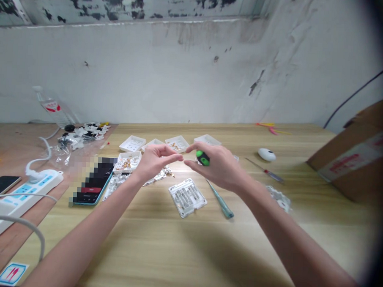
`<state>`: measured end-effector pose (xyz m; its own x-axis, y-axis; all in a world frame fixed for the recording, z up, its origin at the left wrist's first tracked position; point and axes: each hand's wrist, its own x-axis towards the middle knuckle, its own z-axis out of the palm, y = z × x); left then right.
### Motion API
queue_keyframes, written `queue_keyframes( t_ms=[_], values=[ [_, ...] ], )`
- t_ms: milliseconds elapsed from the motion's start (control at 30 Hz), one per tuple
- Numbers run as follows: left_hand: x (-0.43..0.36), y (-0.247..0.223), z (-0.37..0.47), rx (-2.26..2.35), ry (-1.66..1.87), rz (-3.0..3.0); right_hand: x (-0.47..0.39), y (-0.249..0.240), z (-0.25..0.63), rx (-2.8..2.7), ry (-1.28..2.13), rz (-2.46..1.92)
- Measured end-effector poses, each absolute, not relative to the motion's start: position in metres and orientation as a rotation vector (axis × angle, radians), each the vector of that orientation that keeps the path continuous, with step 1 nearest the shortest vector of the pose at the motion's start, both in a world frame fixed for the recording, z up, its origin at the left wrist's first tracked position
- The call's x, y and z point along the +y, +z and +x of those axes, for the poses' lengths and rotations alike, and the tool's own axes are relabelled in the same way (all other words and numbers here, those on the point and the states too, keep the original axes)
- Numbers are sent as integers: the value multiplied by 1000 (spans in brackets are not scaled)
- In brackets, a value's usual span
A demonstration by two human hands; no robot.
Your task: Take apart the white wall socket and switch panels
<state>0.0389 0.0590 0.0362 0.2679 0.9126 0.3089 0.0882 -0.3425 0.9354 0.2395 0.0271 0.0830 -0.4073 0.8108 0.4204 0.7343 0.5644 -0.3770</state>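
Observation:
My left hand (pixel 155 162) is raised over the table with thumb and fingertips pressed together. Anything in that pinch is too small to make out. Facing it, my right hand (pixel 224 168) is curled round a green-and-black screwdriver (pixel 203 158), of which only the handle end shows. Its thumb and index fingertips point at my left fingertips. Below both hands lies a white square socket housing (pixel 187 197) with slots and metal strips inside. A teal slim screwdriver (pixel 221 200) lies just right of it. Small brass parts (pixel 169 171) lie below my left hand.
White trays (pixel 132 144) stand behind the hands, some with brass parts. A phone (pixel 93 182), a power strip (pixel 24 193) and a bottle (pixel 53 108) are left. Rightward are another screwdriver (pixel 268 172), a white rounded object (pixel 266 154) and a cardboard box (pixel 356 150).

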Motion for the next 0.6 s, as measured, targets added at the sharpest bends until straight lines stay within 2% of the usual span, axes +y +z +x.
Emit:
queue_keyframes(
  t_ms=[233,600],
  values=[
    [112,42,51,917,1299,1649,85,66,221,-2199,-108,-1381],
    [171,7,64,1184,1327,1873,142,52,210,-2250,-262,-1481]
  ],
)
